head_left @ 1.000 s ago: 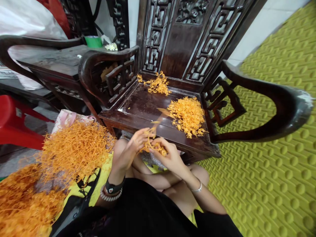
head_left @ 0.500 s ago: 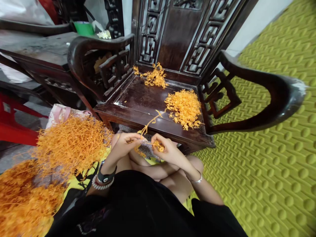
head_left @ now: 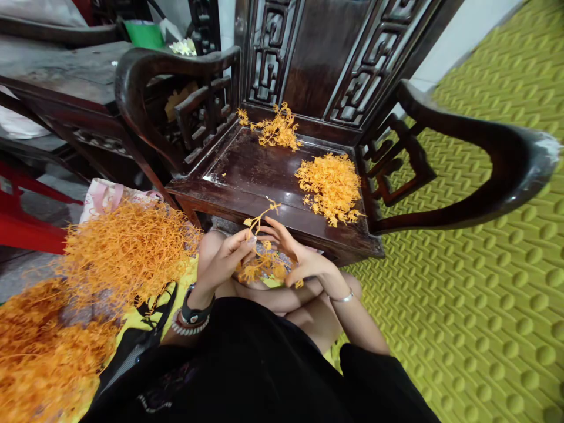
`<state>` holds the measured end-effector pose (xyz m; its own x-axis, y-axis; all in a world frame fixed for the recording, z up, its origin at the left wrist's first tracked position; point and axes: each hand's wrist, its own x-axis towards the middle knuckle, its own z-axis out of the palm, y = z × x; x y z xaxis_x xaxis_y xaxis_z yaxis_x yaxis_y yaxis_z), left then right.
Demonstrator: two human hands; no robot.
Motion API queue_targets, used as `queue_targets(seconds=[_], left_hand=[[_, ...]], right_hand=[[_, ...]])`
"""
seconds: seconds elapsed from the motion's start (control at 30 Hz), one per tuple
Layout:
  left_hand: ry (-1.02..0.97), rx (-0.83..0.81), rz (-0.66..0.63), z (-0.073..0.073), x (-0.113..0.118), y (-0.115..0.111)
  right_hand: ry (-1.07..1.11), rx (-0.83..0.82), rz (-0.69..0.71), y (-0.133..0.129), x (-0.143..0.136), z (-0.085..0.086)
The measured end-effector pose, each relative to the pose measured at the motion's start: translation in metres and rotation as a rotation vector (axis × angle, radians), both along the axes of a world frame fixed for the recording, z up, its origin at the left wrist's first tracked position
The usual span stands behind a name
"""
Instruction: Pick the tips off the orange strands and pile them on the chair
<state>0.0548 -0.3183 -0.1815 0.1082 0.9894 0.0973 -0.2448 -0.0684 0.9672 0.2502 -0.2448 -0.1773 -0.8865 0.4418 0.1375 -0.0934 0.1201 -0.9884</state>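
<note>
Dark carved chair seat (head_left: 247,176) over green mat (head_left: 484,282); orange sprig (head_left: 261,216) pinched in left hand (head_left: 224,261) grip, right hand (head_left: 293,258) cupping orange clump (head_left: 264,269) above lap; thin, branchy, brittle-looking; risk: bits snap or drop off between knees; sorted pile (head_left: 330,185) sits near seat edge.
</note>
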Motion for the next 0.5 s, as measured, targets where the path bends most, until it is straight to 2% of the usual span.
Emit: queue_targets(seconds=[0.1, 0.17, 0.3, 0.43, 0.5], left_hand=[[0.087, 0.035, 0.035, 0.002, -0.001, -0.002], [0.125, 0.035, 0.092, 0.003, -0.004, -0.003], [0.127, 0.0, 0.182, -0.001, -0.01, -0.006], [0.05, -0.11, 0.057, -0.009, -0.009, -0.012], [0.009, -0.166, 0.034, -0.012, -0.005, -0.019]], right_hand=[[0.014, -0.184, 0.048, 0.006, -0.011, -0.004], [-0.054, -0.138, 0.007, 0.003, -0.018, -0.003], [-0.14, 0.012, -0.184, -0.012, -0.03, 0.0], [-0.118, 0.059, -0.447, -0.024, -0.035, 0.0], [-0.103, 0.141, -0.574, -0.031, -0.036, 0.001]])
